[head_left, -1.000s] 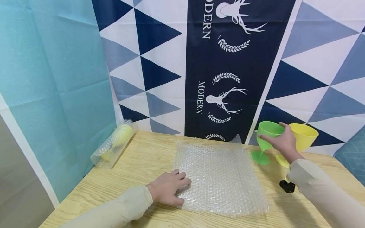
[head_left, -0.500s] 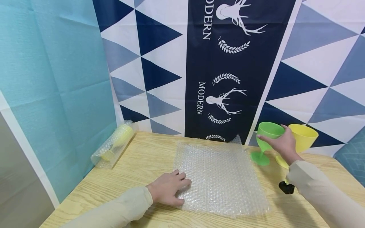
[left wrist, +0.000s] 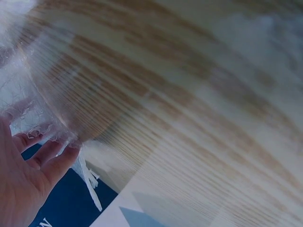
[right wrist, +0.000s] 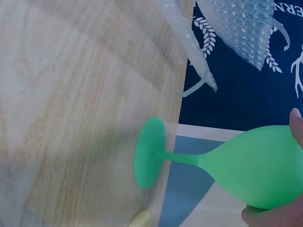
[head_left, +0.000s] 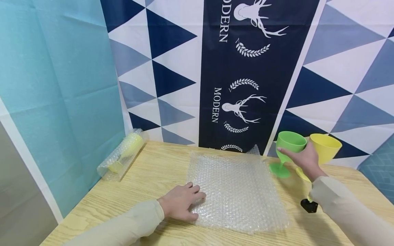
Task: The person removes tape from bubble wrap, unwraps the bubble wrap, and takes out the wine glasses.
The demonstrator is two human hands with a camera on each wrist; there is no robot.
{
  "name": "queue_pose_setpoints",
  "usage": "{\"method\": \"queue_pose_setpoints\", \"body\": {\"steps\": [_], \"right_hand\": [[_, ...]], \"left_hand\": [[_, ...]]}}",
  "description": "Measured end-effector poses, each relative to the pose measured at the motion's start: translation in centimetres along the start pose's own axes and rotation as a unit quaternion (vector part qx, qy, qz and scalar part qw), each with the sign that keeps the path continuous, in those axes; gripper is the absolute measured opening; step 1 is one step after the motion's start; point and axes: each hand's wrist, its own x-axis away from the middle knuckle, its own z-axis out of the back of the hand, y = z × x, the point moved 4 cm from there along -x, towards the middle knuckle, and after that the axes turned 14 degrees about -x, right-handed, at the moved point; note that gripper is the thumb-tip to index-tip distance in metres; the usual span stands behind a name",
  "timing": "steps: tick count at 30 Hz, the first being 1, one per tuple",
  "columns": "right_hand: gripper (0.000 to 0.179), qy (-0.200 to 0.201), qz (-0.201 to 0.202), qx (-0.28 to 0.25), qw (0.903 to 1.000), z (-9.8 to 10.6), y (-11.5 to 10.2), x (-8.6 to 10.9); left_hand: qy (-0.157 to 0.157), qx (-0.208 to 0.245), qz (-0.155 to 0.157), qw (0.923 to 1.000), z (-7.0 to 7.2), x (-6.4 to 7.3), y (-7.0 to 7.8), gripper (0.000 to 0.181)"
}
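My right hand holds the green plastic goblet by its bowl, with the thumb across the near side and the other fingers behind it. In the right wrist view the goblet's stem and round foot show by the table's far edge. A yellow goblet stands just right of that hand, its stem partly hidden. My left hand rests with loosely spread fingers on the left edge of a flat bubble wrap sheet. In the left wrist view, the fingertips meet the wrap's edge.
At the table's back left lies a yellow goblet rolled in bubble wrap. A patterned cloth hangs right behind the wooden table, and a teal cloth hangs along its left. A black wrist-camera piece sits under the right sleeve.
The right hand has slid slightly lower on the green goblet's bowl; its fingertips, seen above the rim before, are now hidden behind it. The left hand and bubble wrap stay put.
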Motion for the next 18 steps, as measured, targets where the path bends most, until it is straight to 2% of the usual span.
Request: {"method": "queue_pose_setpoints", "body": {"steps": [13,18], "right_hand": [[0.093,-0.058,-0.029,-0.007,0.9979,0.0,1.0,1.4],[0.09,-0.093,-0.036,-0.017,0.9949,-0.2,1.5,1.9]], "left_hand": [[0.003,0.0,0.001,1.0,0.2,0.0,0.0,0.052],[0.006,0.0,0.001,1.0,0.2,0.1,0.0,0.053]]}}
